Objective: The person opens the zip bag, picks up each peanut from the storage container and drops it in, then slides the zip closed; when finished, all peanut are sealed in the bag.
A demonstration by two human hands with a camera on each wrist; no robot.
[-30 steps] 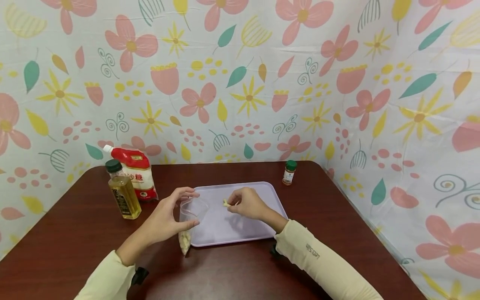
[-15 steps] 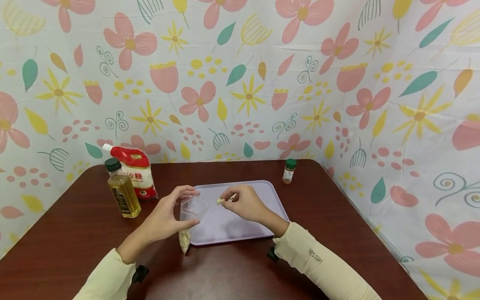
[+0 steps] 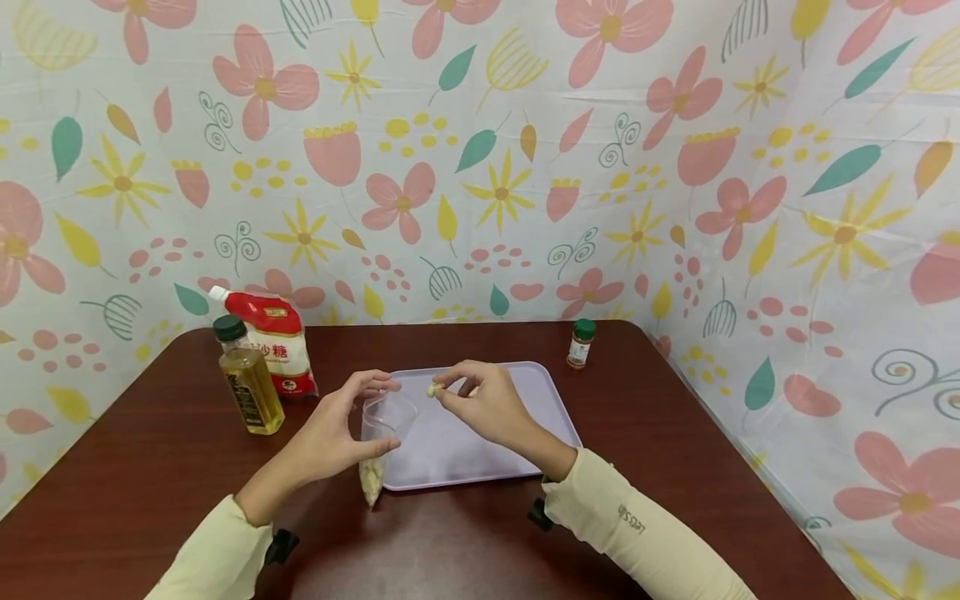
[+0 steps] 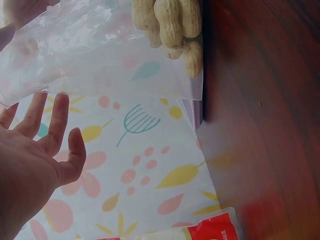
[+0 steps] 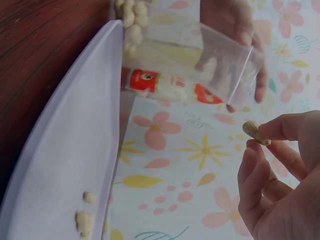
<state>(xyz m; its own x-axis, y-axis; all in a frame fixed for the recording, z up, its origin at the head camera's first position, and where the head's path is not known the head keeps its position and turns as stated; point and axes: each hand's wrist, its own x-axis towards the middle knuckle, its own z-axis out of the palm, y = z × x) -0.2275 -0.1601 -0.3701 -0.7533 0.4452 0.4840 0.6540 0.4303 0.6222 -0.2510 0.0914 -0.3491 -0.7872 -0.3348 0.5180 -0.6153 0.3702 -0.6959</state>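
Observation:
My left hand (image 3: 333, 437) holds a clear plastic bag (image 3: 390, 412) at its wide mouth, thumb on the near side and fingers on the far side. Whole unshelled peanuts (image 4: 170, 22) fill the bag's bottom, which hangs by the front left corner of a lilac tray (image 3: 465, 467). Between thumb and fingertips, my right hand (image 3: 487, 404) pinches one peanut (image 5: 254, 131) just to the right of the bag's mouth. In the right wrist view, a few loose peanuts (image 5: 84, 223) lie on the tray; in the head view my right hand hides them.
To the left stand an oil bottle (image 3: 253, 383) with a dark cap and, behind it, a red and white sugar pouch (image 3: 277, 342). A small green-capped spice jar (image 3: 580, 344) is beyond the tray's right back corner. A floral curtain (image 3: 480, 167) borders the dark wooden table (image 3: 420, 550).
With the peanut in its fingertips, my right hand has moved left and slightly up from over the tray toward the bag's mouth. My left hand and the bag have stayed put.

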